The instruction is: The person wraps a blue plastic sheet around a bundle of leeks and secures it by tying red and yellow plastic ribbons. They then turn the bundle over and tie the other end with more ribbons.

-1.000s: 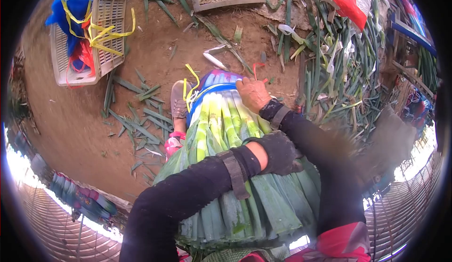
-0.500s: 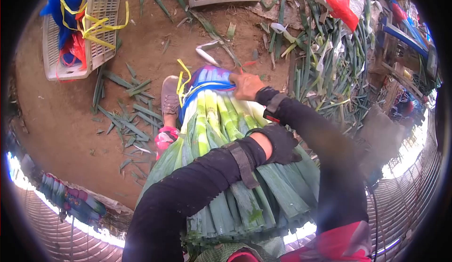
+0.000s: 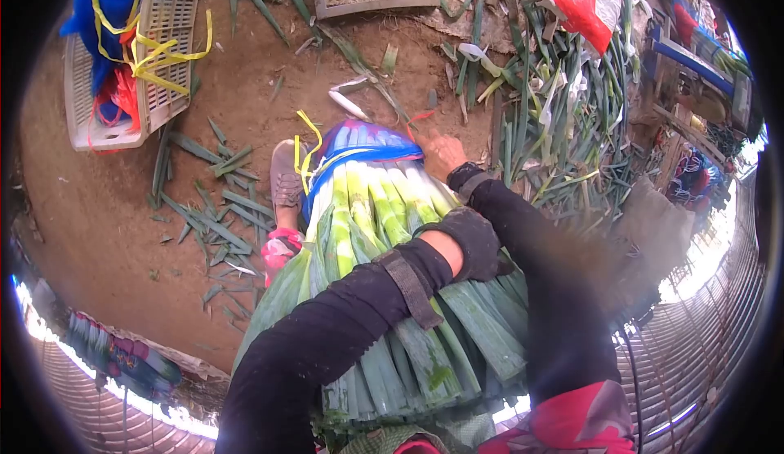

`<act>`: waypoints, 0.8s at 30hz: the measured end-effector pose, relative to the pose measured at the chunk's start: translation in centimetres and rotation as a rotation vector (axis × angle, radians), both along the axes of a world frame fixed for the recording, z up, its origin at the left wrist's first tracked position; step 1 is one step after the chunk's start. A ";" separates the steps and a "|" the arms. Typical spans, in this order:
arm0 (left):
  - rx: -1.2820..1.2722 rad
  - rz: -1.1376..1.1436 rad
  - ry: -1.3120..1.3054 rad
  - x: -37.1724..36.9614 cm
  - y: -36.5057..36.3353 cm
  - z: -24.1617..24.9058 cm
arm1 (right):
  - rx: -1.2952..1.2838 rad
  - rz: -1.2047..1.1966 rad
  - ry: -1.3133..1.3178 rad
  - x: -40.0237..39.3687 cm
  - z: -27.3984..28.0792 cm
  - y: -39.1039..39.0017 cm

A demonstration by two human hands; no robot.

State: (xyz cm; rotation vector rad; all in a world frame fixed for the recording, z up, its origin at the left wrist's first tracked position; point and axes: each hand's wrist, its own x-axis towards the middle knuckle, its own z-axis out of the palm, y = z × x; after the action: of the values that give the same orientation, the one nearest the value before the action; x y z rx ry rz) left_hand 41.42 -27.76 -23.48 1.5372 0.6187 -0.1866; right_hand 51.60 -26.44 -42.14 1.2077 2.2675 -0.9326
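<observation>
A large bundle of leeks (image 3: pixel 384 209) lies in front of me, white ends away from me and green leaves towards me. A blue net bag (image 3: pixel 367 140) covers the white ends, its blue rim across the stalks. My left hand (image 3: pixel 472 243), in a dark glove, is wrapped over the right side of the bundle, its fingertips hidden, with the forearm across the leaves. My bare right hand (image 3: pixel 443 156) is closed at the right end of the bag's rim; its fingertips are hard to see. A yellow strap (image 3: pixel 308 152) stands up at the bag's left side.
A plastic crate (image 3: pixel 169 37) with blue netting and yellow straps is at the upper left. Leaf scraps (image 3: pixel 220 229) lie on the dirt floor (image 3: pixel 106 233). Loose leeks (image 3: pixel 563 119) are heaped at the right, below a red and white sack (image 3: pixel 584 1). One shoe (image 3: pixel 286 176) is left of the bag.
My right hand has moved slightly right and down with the bag's rim, which is drawn further right. My left hand has shifted a little left, and its fingers look more curled. The whole view has shifted slightly.
</observation>
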 end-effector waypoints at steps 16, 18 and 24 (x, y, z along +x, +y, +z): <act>0.151 0.108 -0.012 -2.1 1.0 -1.8 | -0.005 -0.264 0.154 1.9 2.6 -0.8; 0.214 0.228 0.022 -2.8 0.9 -2.6 | -0.115 -0.414 0.197 1.9 3.0 -0.3; 0.352 0.421 0.472 -6.3 -1.8 -8.9 | -0.586 -0.347 0.170 2.6 12.3 1.4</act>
State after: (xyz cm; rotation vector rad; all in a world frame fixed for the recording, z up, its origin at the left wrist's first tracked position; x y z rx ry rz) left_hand 35.13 -29.58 -32.35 1.6666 1.3921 -0.1212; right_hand 54.16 -25.08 -29.87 1.2882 1.7151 -1.7345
